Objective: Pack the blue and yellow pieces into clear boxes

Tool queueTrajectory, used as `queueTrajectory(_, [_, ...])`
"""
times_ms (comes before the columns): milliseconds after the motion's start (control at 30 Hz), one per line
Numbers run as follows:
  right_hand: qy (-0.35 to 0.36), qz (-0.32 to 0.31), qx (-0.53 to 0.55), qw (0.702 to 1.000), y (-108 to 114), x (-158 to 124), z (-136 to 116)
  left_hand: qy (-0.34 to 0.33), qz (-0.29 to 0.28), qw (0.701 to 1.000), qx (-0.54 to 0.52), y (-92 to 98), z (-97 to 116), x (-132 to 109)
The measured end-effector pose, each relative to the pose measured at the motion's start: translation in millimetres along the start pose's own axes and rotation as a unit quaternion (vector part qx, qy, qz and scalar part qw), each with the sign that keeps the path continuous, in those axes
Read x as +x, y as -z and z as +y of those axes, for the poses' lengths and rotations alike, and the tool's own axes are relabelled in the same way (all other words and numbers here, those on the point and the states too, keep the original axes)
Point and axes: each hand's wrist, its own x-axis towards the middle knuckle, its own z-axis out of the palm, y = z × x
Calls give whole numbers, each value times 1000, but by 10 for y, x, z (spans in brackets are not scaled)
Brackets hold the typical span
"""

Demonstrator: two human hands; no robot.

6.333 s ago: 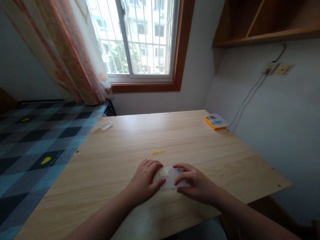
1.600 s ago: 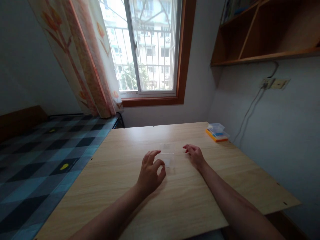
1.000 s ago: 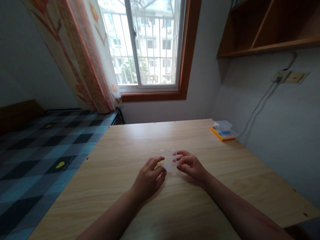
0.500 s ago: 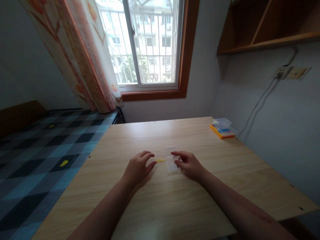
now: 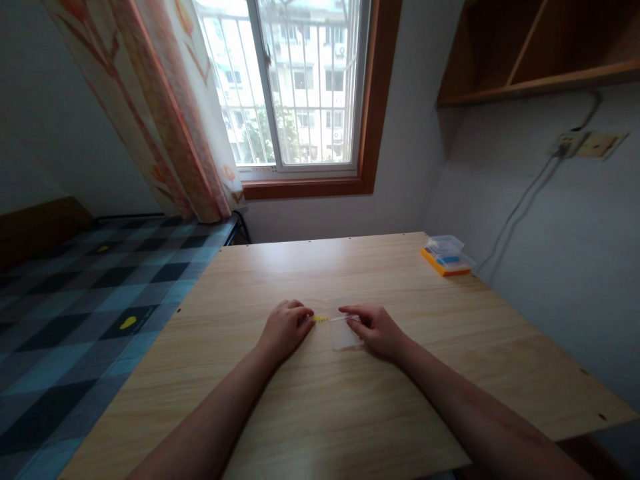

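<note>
My left hand (image 5: 287, 327) is low over the table, its thumb and fingertips closed on the left end of a small yellow strip (image 5: 321, 319) with dark marks along it. What the strip is made of is too small to tell. Just to the right lies a clear plastic case (image 5: 345, 339), spread open on the wood. My right hand (image 5: 381, 330) holds the case at its right side, index finger reaching over the far half and thumb over the near half. A thin pale line, perhaps the hinge edge, runs between these fingers.
The wooden table (image 5: 300, 393) carries an orange tray (image 5: 445, 265) with clear plastic boxes (image 5: 447, 245) at its far right corner. A checked bed (image 5: 135, 280) adjoins the left side. Shelves (image 5: 530, 80) hang on the right wall above a plugged-in cable (image 5: 520, 200).
The fingers of my left hand have closed onto the end of the yellow strip. My right hand has barely moved at the clear case, and the view has shifted slightly.
</note>
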Motion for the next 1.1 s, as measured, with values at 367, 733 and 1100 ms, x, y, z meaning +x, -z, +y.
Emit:
queueTrajectory(367, [101, -138, -48, 984, 110, -58, -135, -23, 2, 1000, 12, -31, -24, -10])
queueTrajectory(733, [60, -178, -113, 976, 162, -121, -259, -34, 2, 999, 18, -12, -26, -6])
queueTrajectory(1100, [79, -185, -176, 964, 170, -122, -296, -45, -50, 995, -77, 334, 441, -282])
